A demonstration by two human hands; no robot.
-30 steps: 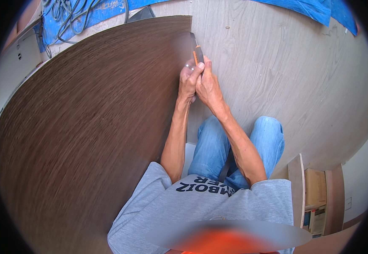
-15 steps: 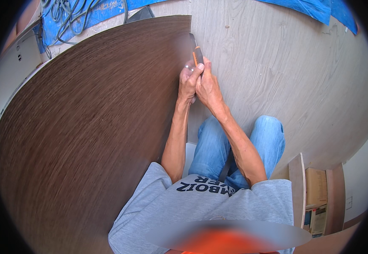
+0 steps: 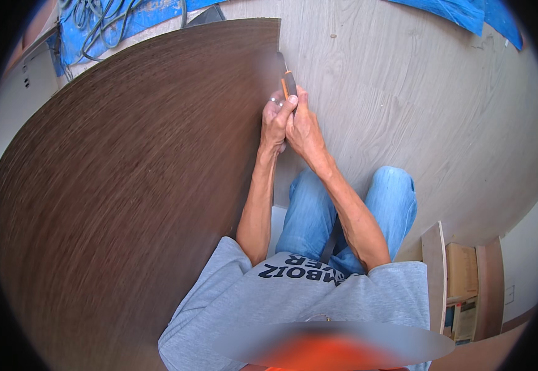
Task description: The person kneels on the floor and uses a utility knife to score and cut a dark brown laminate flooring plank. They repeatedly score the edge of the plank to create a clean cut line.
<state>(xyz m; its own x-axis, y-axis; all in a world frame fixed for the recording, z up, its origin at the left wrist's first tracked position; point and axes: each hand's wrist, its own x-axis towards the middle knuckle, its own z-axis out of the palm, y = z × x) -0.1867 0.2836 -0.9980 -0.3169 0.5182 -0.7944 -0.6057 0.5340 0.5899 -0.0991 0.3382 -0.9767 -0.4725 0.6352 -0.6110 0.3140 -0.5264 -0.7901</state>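
My two hands are together at the right edge of a large dark brown wood-grain board (image 3: 145, 167). Between them is a slim hand tool with an orange and black handle (image 3: 289, 85), its thin metal shaft pointing away from me. The dark far end of the tool lies against the board's edge and is blurred. My right hand (image 3: 305, 123) is closed round the lower handle. My left hand (image 3: 274, 122), with a ring on one finger, is closed beside it, its thumb on the handle. Part of the left fingers is hidden by the board and the other hand.
The board fills my left side. Pale wood-grain flooring (image 3: 405, 93) spreads to the right, with my knees (image 3: 389, 191) over it. Blue sheeting (image 3: 442, 13) and coiled cables (image 3: 105, 28) lie at the far side. A low shelf unit with a cardboard box (image 3: 462, 271) stands at the near right.
The board's far edge sits slightly higher in the picture. The tool has shifted a little toward me, while both hands keep the same grip in nearly the same place.
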